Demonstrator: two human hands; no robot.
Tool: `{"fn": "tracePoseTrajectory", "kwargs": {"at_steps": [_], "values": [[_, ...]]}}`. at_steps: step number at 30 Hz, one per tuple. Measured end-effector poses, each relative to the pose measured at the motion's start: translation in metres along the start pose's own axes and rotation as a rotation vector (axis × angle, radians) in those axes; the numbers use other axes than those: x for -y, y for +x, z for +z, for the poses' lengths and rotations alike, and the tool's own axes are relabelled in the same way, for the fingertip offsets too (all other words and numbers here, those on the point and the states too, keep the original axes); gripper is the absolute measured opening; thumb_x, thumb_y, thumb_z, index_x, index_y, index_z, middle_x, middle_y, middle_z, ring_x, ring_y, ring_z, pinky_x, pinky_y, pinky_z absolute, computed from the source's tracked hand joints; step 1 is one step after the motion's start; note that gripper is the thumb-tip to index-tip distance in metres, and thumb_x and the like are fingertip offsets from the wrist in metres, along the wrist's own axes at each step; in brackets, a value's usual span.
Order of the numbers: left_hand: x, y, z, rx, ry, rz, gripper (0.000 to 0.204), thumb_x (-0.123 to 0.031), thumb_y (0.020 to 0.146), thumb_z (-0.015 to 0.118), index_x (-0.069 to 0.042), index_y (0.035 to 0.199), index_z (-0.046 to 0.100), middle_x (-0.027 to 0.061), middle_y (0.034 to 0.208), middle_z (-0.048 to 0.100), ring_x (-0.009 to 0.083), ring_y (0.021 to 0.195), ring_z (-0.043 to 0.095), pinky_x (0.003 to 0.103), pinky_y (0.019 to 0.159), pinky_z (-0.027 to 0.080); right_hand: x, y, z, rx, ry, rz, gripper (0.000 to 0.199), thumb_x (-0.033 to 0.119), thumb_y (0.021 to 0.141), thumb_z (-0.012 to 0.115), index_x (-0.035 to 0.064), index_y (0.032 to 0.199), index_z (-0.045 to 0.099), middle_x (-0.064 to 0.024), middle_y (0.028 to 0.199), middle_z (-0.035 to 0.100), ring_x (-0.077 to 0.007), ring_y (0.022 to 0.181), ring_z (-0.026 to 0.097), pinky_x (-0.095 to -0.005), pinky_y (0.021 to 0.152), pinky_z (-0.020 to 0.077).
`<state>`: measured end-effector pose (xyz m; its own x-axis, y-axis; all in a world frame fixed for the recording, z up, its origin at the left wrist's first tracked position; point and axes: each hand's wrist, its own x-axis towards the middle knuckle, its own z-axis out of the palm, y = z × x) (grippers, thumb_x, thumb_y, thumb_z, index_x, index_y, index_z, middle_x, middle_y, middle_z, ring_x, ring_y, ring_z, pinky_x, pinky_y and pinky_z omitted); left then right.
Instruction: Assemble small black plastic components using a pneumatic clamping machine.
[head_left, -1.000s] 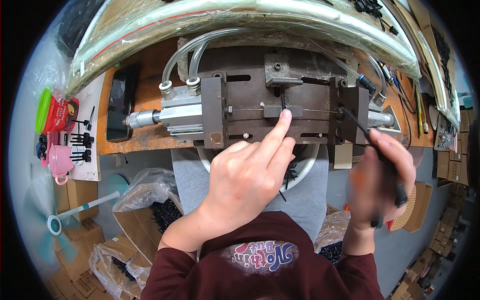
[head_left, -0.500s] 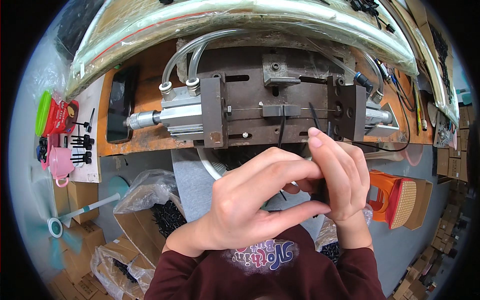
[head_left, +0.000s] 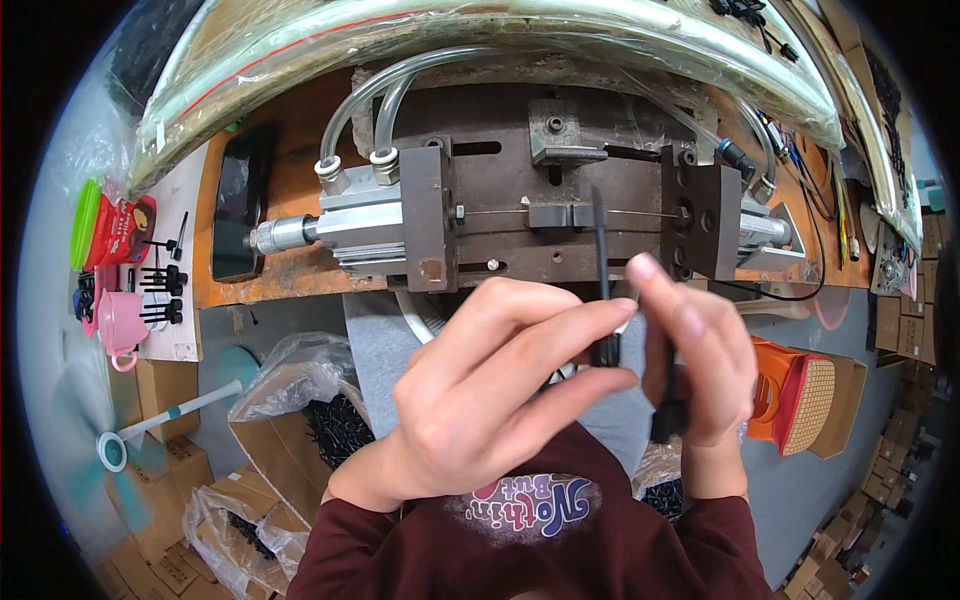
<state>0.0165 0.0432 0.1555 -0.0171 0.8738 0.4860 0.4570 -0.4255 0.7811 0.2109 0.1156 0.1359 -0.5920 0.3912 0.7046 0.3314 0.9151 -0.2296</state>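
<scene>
My left hand (head_left: 490, 380) is closed in a pinch around the thick end of a slim black plastic strip (head_left: 602, 260). The strip points up and away, its thin tip in front of the metal fixture. My right hand (head_left: 705, 350), partly smeared by motion, curls beside it with a dark part with a blocky lower end (head_left: 668, 415) against its palm. Both hands are close together, nearer to me than the fixture. Beyond them, a small grey split block (head_left: 548, 216) sits at the middle of the brown metal fixture (head_left: 500, 180), between two thin rods.
Silver cylinders (head_left: 360, 235) with clear hoses flank the fixture. A phone-like black slab (head_left: 240, 205) lies at left, near a pink cup (head_left: 122, 322) and black parts. Below are a carton of black pieces (head_left: 335, 435), a fan (head_left: 112, 452) and an orange stool (head_left: 775, 385).
My hands have drawn slightly apart, the left lower and left, the right to the right. The black strip seen before the grey block is no longer there; another strip now stands more upright.
</scene>
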Motion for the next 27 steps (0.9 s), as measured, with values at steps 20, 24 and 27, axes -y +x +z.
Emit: {"fn": "tracePoseTrajectory", "kwargs": {"at_steps": [20, 24, 27], "values": [[0.027, 0.001, 0.012, 0.129, 0.423, 0.075, 0.033, -0.013, 0.073, 0.081, -0.002, 0.102, 0.07, 0.0135, 0.121, 0.068, 0.0175, 0.067, 0.068, 0.026, 0.057, 0.053, 0.005, 0.002, -0.011, -0.117, -0.1, 0.065, 0.021, -0.007, 0.075, 0.07, -0.0085, 0.096, 0.069, -0.0241, 0.098, 0.071, -0.0299, 0.079, 0.072, -0.0335, 0.066, 0.0588], [0.009, 0.0, 0.001, 0.168, -0.279, -0.008, 0.045, -0.001, 0.068, 0.083, -0.002, 0.111, 0.072, 0.013, 0.099, 0.071, 0.0184, 0.075, 0.071, 0.029, 0.067, 0.058, 0.006, 0.009, -0.01, -0.018, -0.16, -0.013, 0.028, -0.003, 0.072, 0.069, -0.0098, 0.1, 0.07, -0.0237, 0.098, 0.069, -0.031, 0.078, 0.071, -0.0341, 0.065, 0.0591], [0.002, 0.0, -0.006, 0.205, -0.313, 0.06, 0.042, -0.007, 0.068, 0.087, 0.0, 0.107, 0.072, 0.0125, 0.093, 0.071, 0.0184, 0.076, 0.071, 0.03, 0.066, 0.058, 0.012, 0.023, -0.008, -0.008, -0.18, -0.073, 0.025, 0.001, 0.077, 0.068, -0.0081, 0.1, 0.071, -0.022, 0.098, 0.07, -0.0283, 0.081, 0.071, -0.0346, 0.072, 0.0616]]}}
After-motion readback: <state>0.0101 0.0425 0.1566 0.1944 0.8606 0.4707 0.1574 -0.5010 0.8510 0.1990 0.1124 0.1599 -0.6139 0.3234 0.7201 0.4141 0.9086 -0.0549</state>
